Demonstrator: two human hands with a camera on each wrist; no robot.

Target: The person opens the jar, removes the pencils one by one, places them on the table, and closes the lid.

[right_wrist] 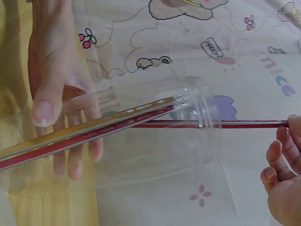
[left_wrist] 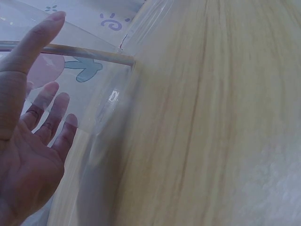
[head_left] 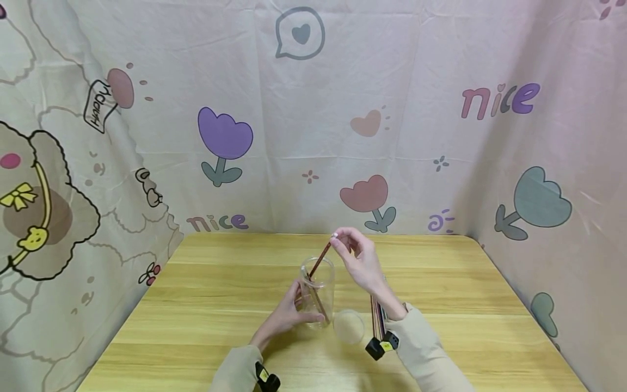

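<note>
A clear jar [head_left: 327,291] stands uncapped on the wooden table, its mouth upward. My left hand [head_left: 288,314] grips it low down, thumb in front and fingers behind. My right hand [head_left: 360,262] is above and right of the mouth, pinching the upper end of a dark red pencil [head_left: 320,258] between thumb and fingertips. That pencil slants down through the opening, its lower part inside the jar. In the right wrist view a yellow pencil [right_wrist: 89,130] and another red pencil [right_wrist: 84,140] lean side by side within the jar. A clear round lid [head_left: 349,327] lies beside the base.
Several more pencils [head_left: 376,318] lie in a bunch on the table [head_left: 220,305], partly hidden by my right forearm. Black wrist cameras sit at both sleeves. A printed cloth [head_left: 294,109] hangs behind the table's far edge and along its sides.
</note>
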